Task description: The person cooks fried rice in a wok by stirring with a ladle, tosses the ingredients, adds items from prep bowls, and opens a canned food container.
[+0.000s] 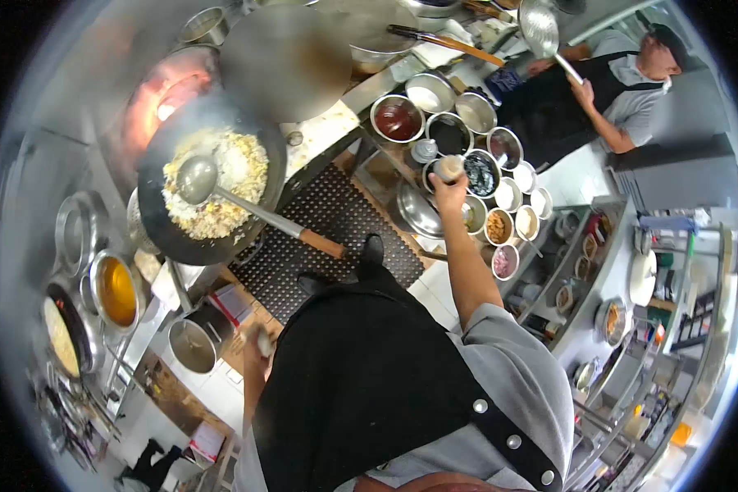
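Currently, the right hand (448,195) reaches forward over the clustered metal containers, its fingers closed around a small, pale, round-topped item (448,169) too small to identify. Just ahead and slightly to the right of those fingers is a bowl of dark, glossy contents (480,174). Farther ahead and to their left stand a container of reddish-brown sauce (397,120) and another holding white contents (430,93). On the body side of the fingers, to their right, are a bowl of orange-brown pieces (498,226) and one of pink pieces (505,261).

Well to the left of the right fingers, the dark wok (157,215) holds fried rice (246,161) with yellow bits. A metal ladle (197,179) rests in it, its wooden handle end pointing back toward the body. Beyond the wok, a burner glows orange-red (165,110).

The left hand (258,344) is blurred beside a metal pot (193,345); a pale shape shows at its fingers, but whether they grip it cannot be told. Farther left of them is a pan of yellow-orange liquid (117,292).

Ahead and right of the right fingers, a co-worker (553,111) in a black apron holds a perforated ladle (538,29).
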{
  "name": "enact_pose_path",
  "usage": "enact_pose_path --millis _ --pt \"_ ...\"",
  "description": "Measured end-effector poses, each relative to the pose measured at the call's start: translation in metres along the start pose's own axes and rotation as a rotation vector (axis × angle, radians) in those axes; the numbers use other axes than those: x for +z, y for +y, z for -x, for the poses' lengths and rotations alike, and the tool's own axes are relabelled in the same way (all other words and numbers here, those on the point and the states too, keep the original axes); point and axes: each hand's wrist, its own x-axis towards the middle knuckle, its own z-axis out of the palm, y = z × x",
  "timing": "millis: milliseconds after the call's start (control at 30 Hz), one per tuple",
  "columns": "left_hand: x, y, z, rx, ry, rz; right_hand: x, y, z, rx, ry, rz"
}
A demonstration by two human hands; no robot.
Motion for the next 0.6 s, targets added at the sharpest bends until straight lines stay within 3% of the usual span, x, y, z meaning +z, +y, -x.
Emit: enact_pose_path --millis 33,100,200,267,367,500,567,600 --pt "0.027 0.029 0.004 -0.023 -0.227 0.063 0.003 -0.006 -0.001 0.079 0.012 0.097" --pt "0.147 0.077 0.06 0.062 -0.367 0.022 0.009 -0.019 -0.002 0.176 0.009 0.229" --pt "0.267 0.111 0.097 0.115 -0.613 0.115 0.014 -0.016 -0.006 0.164 0.016 0.237" --pt "0.304 0.112 0.083 0.173 -0.615 0.143 0.003 -0.06 0.006 0.209 -0.01 0.337" --pt "0.355 0.122 0.066 0.196 -0.545 0.303 0.007 -0.059 0.007 0.149 0.0 0.26" --pt "0.36 0.128 0.061 0.284 -0.457 0.37 0.016 -0.058 0.003 0.149 0.016 0.166" --pt "0.342 0.138 0.083 0.48 -0.186 0.005 0.022 -0.036 -0.004 0.182 0.065 0.187" --pt "0.346 0.158 0.127 0.421 -0.095 0.086 0.021 -0.036 -0.002 0.189 0.102 0.19"
